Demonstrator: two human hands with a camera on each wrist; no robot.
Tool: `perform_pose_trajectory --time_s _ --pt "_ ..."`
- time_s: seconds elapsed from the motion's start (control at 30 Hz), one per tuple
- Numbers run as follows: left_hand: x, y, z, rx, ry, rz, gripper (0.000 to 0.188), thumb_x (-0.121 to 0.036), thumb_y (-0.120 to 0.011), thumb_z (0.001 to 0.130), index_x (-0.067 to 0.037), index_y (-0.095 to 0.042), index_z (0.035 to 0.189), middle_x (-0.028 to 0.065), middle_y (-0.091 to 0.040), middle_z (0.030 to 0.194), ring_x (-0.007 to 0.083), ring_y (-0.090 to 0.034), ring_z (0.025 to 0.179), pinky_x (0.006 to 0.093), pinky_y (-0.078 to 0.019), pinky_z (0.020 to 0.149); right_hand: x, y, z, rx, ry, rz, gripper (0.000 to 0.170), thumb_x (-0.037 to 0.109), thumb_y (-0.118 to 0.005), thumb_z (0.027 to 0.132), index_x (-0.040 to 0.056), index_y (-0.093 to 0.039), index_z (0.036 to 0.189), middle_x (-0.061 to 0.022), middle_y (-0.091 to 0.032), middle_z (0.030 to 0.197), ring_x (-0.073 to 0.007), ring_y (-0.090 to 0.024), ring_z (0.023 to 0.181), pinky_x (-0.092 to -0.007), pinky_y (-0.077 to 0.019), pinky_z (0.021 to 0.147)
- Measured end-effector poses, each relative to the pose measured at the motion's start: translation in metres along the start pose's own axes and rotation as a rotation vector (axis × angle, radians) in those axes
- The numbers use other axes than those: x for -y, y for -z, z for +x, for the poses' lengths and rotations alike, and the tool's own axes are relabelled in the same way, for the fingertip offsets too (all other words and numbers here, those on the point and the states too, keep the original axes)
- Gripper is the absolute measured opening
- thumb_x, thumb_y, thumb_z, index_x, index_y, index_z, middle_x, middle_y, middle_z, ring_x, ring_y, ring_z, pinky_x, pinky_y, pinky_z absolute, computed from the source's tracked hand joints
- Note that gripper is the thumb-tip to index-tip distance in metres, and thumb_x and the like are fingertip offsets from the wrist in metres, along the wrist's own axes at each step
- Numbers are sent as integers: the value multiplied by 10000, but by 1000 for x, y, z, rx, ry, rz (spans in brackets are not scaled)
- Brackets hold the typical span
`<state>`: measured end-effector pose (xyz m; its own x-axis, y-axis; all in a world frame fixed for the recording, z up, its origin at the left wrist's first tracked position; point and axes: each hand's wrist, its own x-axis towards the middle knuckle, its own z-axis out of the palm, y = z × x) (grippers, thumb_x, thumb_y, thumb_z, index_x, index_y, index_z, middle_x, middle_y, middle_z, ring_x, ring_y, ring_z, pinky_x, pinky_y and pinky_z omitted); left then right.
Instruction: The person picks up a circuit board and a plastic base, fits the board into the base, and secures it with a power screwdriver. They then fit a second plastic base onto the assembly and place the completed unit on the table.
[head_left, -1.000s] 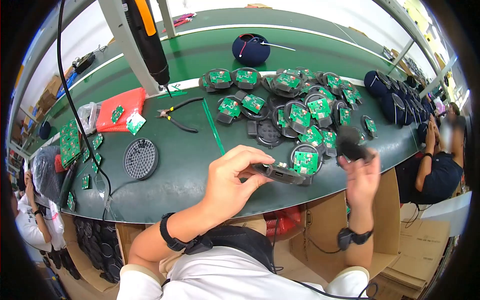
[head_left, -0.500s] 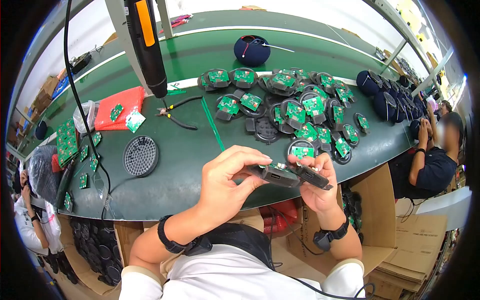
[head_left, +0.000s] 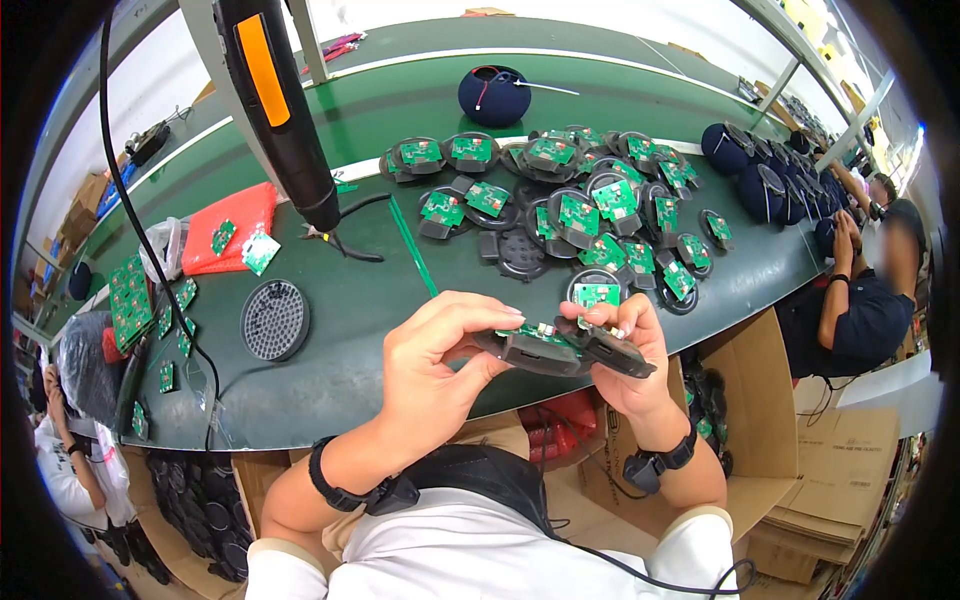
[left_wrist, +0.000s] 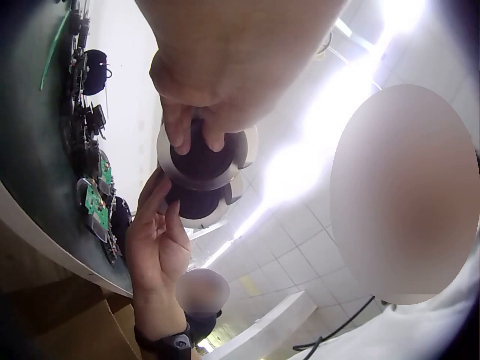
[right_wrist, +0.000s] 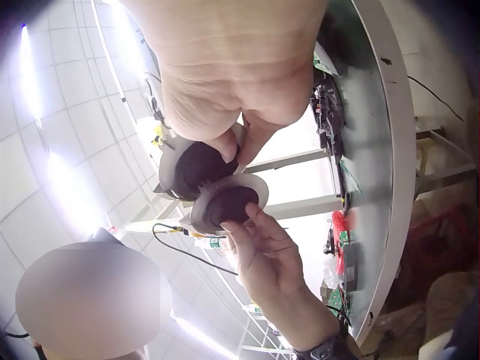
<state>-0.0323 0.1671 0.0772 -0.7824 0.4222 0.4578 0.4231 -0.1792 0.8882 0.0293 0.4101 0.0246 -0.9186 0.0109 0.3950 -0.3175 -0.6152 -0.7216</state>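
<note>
The left hand [head_left: 435,360] and the right hand [head_left: 640,368] work close together, each pinching one part between thumb and fingers with little gap to spare; the left holds a round black plastic housing [head_left: 540,354], the right a second black plastic housing [head_left: 622,354], and the two meet or overlap at their inner edges between the hands, though whether they truly press on each other I cannot tell.

To handle this pair well, I would grip the rims and undersides and leave the upper faces alone, since the fingertips lie near the green circuit board [head_left: 530,331] of the left part and the green board [head_left: 597,327] of the right; a light pinch should do, with both parts at one height so that neither rim scrapes the other's components; any wire between them, too small to make out here, would call for slack rather than a pull.

The held parts are shallow discs with dark side walls, board side up and slightly tilted; from below, in the wrist views, each shows a dark round centre inside a paler grey rim, with a notch or tab at the edge; similar board-bearing housings [head_left: 578,215] lie heaped just beyond the hands; a round perforated black disc [head_left: 275,320] rests on the green workbench [head_left: 345,385] to the left of the left hand.
</note>
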Motion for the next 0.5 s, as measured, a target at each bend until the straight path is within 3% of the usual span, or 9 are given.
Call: perform_pose_trajectory --time_s 0.13,0.2,0.4,0.43,0.5 --pt "2 1 0 11 -6 -5 486 222 -705 771 -23 -771 1185 126 -690 1220 215 -717 1117 299 -662 883 0 0 0 8 5 22 279 81 -753 986 128 -483 1039 -123 -713 1279 -403 -577 1407 -555 -498 1165" --pt "3 1 0 11 -16 -11 484 220 -705 771 -22 -771 1185 126 -690 1220 213 -716 1116 297 -658 883 -1 9 -3 -6 -22 9 337 140 -818 945 130 -496 1042 -204 -700 1335 -453 -512 1450 -649 -450 1186" --pt "3 1 1 12 -24 -6 472 215 -703 776 -25 -777 1176 126 -700 1211 216 -717 1121 300 -656 887 -1 10 -1 7 -4 -11 327 137 -811 944 124 -499 1037 -187 -721 1308 -454 -515 1444 -670 -456 1172" --pt "3 1 1 13 -23 -4 472 215 -703 776 -25 -777 1176 126 -700 1211 216 -717 1121 300 -656 887 0 8 0 6 -3 -8 327 137 -811 944 124 -499 1037 -187 -721 1308 -454 -515 1444 -670 -456 1172" --pt "3 1 2 8 -27 -3 465 212 -706 777 -25 -780 1171 126 -704 1209 217 -720 1116 302 -656 885 0 2 4 24 41 -22 273 63 -743 989 129 -482 1032 -116 -729 1251 -412 -584 1397 -580 -508 1147"
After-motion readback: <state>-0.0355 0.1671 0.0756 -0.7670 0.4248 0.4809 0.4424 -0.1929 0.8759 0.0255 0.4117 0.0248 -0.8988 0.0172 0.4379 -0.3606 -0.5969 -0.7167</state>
